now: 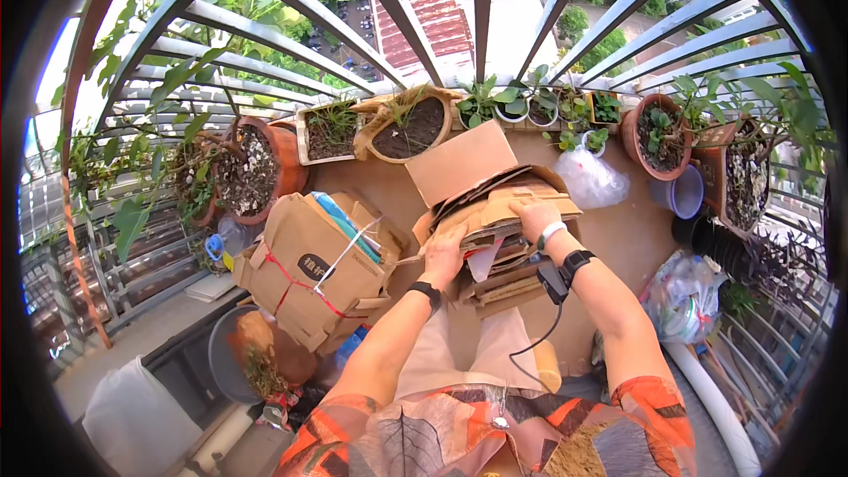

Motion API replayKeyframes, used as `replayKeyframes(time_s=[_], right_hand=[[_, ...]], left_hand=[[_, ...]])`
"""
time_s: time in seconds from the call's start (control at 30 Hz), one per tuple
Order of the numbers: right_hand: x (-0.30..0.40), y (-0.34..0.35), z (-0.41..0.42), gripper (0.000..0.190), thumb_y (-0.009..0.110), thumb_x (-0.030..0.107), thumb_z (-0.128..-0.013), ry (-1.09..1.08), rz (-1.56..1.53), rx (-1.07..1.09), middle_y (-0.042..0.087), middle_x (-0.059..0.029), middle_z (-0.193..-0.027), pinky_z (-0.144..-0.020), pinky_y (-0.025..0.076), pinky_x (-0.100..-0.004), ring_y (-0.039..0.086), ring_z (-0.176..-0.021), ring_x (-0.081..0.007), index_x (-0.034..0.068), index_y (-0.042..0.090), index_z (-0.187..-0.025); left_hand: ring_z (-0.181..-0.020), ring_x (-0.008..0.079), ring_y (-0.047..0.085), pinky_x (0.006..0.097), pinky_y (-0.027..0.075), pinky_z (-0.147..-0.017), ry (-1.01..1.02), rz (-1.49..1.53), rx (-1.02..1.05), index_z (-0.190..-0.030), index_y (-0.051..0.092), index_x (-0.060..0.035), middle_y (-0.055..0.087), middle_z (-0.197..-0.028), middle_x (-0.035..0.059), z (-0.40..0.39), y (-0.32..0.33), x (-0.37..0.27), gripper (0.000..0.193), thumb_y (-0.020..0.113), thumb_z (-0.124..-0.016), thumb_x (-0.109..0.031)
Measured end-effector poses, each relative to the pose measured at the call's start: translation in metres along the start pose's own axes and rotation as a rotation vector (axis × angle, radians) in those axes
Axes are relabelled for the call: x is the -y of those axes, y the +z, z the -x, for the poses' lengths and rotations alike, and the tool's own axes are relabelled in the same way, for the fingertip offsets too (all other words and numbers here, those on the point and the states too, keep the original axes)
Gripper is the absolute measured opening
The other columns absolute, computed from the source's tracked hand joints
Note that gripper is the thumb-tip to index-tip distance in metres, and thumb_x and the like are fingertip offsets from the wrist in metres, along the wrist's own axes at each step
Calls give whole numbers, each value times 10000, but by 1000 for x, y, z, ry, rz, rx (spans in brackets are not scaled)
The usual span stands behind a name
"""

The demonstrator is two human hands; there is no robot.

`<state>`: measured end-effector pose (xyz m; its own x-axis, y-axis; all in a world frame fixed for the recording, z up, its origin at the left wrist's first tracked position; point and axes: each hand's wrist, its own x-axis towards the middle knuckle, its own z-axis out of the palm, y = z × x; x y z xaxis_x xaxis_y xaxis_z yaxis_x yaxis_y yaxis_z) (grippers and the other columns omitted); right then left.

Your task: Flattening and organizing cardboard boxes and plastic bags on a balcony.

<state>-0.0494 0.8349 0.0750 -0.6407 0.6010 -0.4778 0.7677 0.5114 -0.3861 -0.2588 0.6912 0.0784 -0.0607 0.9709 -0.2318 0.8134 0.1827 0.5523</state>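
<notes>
Before me stands a pile of flattened cardboard boxes [500,209], its layers uneven, with papers between the lower ones. My left hand [445,253] grips the pile's near left edge, fingers over the top. On its right side, my right hand [535,217] holds the upper layers; both thumbs are partly hidden. A plain cardboard flap [462,164] rises at the pile's far side. To the left leans a separate cardboard bundle [281,271], bound with red string [291,286] and a white tie [348,245]. A black cable [553,331] hangs from a device at my right wrist.
Potted plants line the barred balcony railing [482,13], among them a large terracotta pot [288,162] at left. A clear plastic bag [589,179] sits beyond the pile. On the right are a bag of plastic items [682,295] and a white pipe [715,404]. A grey bucket [225,358] stands lower left.
</notes>
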Motion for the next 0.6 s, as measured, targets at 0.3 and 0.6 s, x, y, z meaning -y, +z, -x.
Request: replayKeyframes(time_s=[0.3, 0.6], right_hand=[[-31, -8, -26, 285, 635, 106, -711, -271, 114, -139, 627, -99, -908, -579, 524, -391, 665, -706, -298, 105, 608, -994], [-28, -11, -29, 255, 606, 91, -707, -261, 120, -110, 633, -95, -894, -633, 524, -395, 652, -854, -266, 91, 617, -961]], left_hand=[[-815, 315, 632, 405, 513, -682, 22, -53, -138, -1040, 600, -75, 638, -849, 132, -18, 4, 1, 395, 608, -660, 33], [-734, 302, 613, 395, 496, -636, -45, -83, -70, -977, 599, -70, 593, -777, 114, -21, 19, 1, 273, 563, -715, -1]])
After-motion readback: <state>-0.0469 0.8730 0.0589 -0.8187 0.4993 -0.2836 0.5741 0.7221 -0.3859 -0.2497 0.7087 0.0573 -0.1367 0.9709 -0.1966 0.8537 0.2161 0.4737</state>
